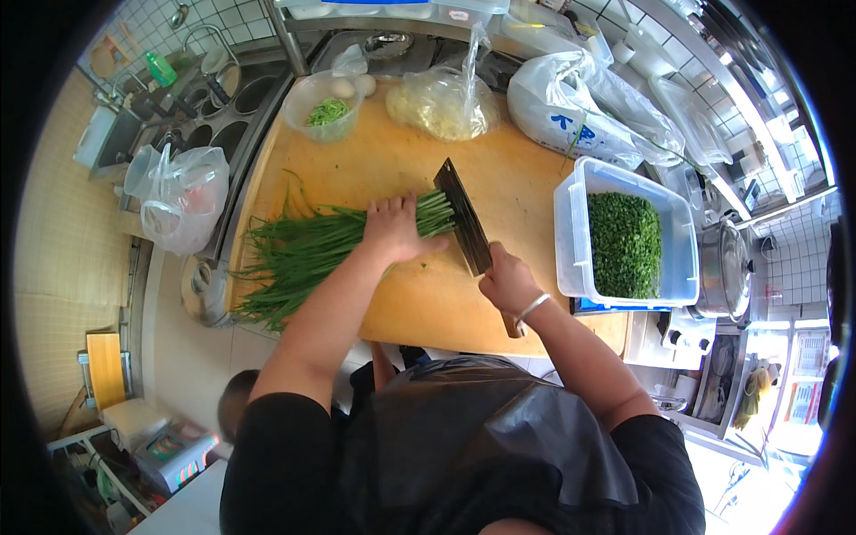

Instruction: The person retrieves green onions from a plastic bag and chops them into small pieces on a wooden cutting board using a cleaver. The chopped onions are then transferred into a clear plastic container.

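Observation:
A large bundle of long green Chinese chives (307,241) lies across the wooden cutting board (414,314), leaf tips to the left and pale stem ends to the right. My left hand (396,231) presses down on the bundle near those stem ends, fingers spread over the top and thumb pointing right. In my right hand (508,281) is the handle of a dark-bladed cleaver (463,217). Its blade stands on edge beside the cut ends, close to or touching them. Right of the cleaver, a clear plastic bin (574,234) holds a heap of finely chopped greens (625,244).
Along the board's back are a plastic bowl (294,110) with chopped greens and eggs, a tied clear bag (441,107) and a white plastic bag (568,110). A hanging bag (184,200) is at left. A lidded steel pot (725,267) stands right. Another person's head (237,401) shows behind my left arm.

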### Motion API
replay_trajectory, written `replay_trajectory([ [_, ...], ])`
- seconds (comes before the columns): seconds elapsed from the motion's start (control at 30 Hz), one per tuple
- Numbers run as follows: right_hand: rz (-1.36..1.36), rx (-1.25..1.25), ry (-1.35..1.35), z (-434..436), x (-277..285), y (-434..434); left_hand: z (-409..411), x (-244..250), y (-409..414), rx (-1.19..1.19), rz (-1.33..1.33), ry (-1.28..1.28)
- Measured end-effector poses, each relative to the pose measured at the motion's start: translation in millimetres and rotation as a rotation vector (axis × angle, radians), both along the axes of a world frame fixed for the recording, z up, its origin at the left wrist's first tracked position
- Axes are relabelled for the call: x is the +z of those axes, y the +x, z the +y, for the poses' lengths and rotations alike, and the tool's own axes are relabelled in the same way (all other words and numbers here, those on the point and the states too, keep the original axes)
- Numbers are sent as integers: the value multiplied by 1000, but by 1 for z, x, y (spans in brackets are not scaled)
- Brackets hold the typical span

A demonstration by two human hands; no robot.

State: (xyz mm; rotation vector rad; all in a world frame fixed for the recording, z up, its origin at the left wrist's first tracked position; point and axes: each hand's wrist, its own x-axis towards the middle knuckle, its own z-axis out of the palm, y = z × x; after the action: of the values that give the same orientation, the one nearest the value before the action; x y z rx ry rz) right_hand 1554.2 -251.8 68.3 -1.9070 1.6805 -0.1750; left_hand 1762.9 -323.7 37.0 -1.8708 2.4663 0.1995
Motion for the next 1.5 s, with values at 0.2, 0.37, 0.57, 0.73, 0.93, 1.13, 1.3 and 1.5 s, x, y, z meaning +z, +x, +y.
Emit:
replay_trajectory([
  [0.2, -44, -152, 165, -18, 3, 26, -22, -20, -27, 289, 430, -207],
  [0.37, 18, -188, -44, -5, 17, 21, -21, -45, -38, 264, 327, -416],
  [0.57, 93, -100, 30, -24, 34, 32, -22, -37, -38, 290, 338, -299],
  [0.73, 95, -108, 192, -35, 63, 32, -20, -34, -36, 250, 396, -332],
  [0.93, 73, -120, 277, -59, 41, 41, -23, -41, -35, 242, 420, -323],
  [1.13, 76, -185, 13, -53, 10, 46, -22, -40, -34, 224, 386, -316],
  [1.3, 166, -20, 130, -41, 54, 26, -26, -37, -34, 230, 385, -257],
  [1.5, 147, -61, 231, -64, 38, 47, -24, -40, -33, 214, 402, -281],
])
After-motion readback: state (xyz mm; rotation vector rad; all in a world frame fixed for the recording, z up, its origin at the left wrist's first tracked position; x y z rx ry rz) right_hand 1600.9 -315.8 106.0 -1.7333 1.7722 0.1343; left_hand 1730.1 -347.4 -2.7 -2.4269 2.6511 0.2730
